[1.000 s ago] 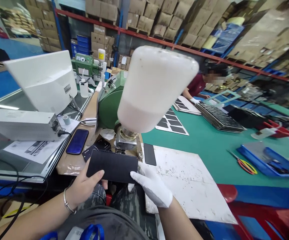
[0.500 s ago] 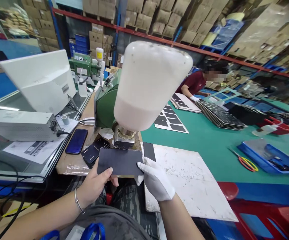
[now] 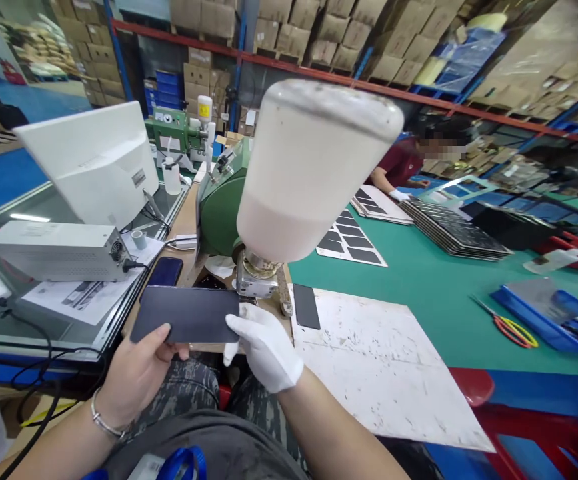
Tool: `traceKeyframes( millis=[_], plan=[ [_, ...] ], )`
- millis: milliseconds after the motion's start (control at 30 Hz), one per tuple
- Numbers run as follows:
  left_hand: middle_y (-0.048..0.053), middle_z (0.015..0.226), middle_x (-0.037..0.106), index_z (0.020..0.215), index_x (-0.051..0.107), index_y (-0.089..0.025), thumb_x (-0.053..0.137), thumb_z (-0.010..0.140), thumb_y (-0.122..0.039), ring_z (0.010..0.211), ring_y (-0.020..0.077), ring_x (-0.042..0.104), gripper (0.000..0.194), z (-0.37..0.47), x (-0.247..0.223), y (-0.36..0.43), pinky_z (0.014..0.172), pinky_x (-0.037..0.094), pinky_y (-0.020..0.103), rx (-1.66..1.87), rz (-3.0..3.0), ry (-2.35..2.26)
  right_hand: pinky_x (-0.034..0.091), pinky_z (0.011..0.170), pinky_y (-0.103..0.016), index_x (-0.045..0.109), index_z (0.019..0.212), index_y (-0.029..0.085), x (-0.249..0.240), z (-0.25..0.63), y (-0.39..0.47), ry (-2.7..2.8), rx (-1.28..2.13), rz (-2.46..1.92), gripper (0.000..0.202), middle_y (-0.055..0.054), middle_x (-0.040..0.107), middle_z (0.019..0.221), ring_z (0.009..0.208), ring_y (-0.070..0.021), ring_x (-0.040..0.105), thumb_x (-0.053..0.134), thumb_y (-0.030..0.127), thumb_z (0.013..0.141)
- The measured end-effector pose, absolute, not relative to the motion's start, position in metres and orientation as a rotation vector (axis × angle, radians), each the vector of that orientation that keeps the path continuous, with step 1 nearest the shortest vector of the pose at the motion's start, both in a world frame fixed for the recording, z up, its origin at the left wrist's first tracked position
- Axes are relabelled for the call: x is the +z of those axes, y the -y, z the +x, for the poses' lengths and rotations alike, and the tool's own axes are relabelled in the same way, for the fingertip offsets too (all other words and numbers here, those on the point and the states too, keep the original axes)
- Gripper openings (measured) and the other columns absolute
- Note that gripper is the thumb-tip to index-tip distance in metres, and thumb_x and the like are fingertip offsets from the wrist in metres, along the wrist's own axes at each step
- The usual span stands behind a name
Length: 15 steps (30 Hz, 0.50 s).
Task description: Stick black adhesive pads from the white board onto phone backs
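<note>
- A flat black rectangular panel (image 3: 185,316) stretched between two hands.
- The bare left hand (image 3: 137,367) clamped its left part.
- The white-gloved right hand (image 3: 267,347) pinched its right end.

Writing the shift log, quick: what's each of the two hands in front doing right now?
Left bare hand: closed on the flat black rectangular panel's left end.
Right white-gloved hand: closed on its right end.

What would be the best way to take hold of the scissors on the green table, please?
I would take the scissors by their red and yellow handles, coming from above and the near side of the table. They lie flat, with the blades pointing away to the left and the handle loops towards the near edge. The blue tray crowds the right side.
</note>
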<state>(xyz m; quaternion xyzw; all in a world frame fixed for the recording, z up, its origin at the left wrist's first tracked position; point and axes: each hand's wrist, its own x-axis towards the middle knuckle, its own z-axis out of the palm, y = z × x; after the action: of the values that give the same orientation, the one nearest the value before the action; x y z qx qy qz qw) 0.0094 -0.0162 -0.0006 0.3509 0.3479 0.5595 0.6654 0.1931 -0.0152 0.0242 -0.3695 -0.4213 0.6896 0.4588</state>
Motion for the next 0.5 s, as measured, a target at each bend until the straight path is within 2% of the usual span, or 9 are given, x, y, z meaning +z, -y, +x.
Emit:
traceKeyframes(
  millis=[67, 233, 333, 400, 500],
  plan=[
    [0.001, 0.062, 0.064, 0.076, 0.064, -0.017, 0.059, 0.082, -0.028, 0.056, 0.015, 0.058, 0.014, -0.002, -0.001, 0.018, 0.058, 0.051, 0.028, 1.314, 0.842, -0.837, 0.044, 0.052, -0.024, 0.06, 0.091, 0.012, 0.026, 0.182, 0.012, 1.107, 1.712, -0.889, 0.024, 0.0, 0.058, 0.053, 0.047, -0.0121, 0.054, 0.055, 0.034, 0.082],
    [0.001, 0.058, 0.063, 0.067, 0.064, -0.017, 0.063, 0.078, -0.031, 0.053, 0.0146, 0.057, 0.018, -0.01, -0.013, 0.017, 0.055, 0.052, 0.027, 1.313, 0.878, -0.864, 0.047, 0.07, -0.03, 0.063, 0.082, 0.014, 0.029, 0.194, 0.015, 1.282, 1.606, -0.995, 0.033, -0.002, 0.064, 0.067, 0.062, -0.0146, 0.059, 0.056, 0.046, 0.082],
    [0.0, 0.059, 0.063, 0.076, 0.067, -0.018, 0.071, 0.07, -0.029, 0.051, 0.0136, 0.057, 0.013, 0.005, -0.021, 0.011, 0.046, 0.048, 0.023, 1.195, 0.812, -0.893, 0.046, 0.078, -0.033, 0.067, 0.088, 0.013, 0.02, 0.221, 0.026, 1.259, 1.516, -1.079, 0.041, -0.006, 0.067, 0.077, 0.076, -0.0186, 0.062, 0.049, 0.05, 0.085],
    [0.002, 0.068, 0.067, 0.092, 0.068, -0.019, 0.071, 0.07, -0.027, 0.061, 0.0158, 0.062, 0.024, 0.024, -0.021, 0.005, 0.053, 0.051, 0.024, 1.033, 0.84, -0.829, 0.047, 0.078, -0.036, 0.066, 0.1, 0.012, 0.012, 0.237, 0.037, 1.25, 1.539, -1.08, 0.047, -0.008, 0.068, 0.077, 0.075, -0.0197, 0.064, 0.04, 0.05, 0.09],
    [0.007, 0.093, 0.071, 0.103, 0.067, -0.017, 0.067, 0.074, -0.026, 0.084, 0.0207, 0.065, 0.031, 0.062, -0.012, -0.003, 0.078, 0.052, 0.032, 0.772, 0.936, -0.637, 0.047, 0.083, -0.04, 0.064, 0.11, 0.014, -0.001, 0.258, 0.052, 1.229, 1.48, -1.123, 0.048, -0.009, 0.07, 0.084, 0.079, -0.0202, 0.064, 0.036, 0.048, 0.092]
  ],
)
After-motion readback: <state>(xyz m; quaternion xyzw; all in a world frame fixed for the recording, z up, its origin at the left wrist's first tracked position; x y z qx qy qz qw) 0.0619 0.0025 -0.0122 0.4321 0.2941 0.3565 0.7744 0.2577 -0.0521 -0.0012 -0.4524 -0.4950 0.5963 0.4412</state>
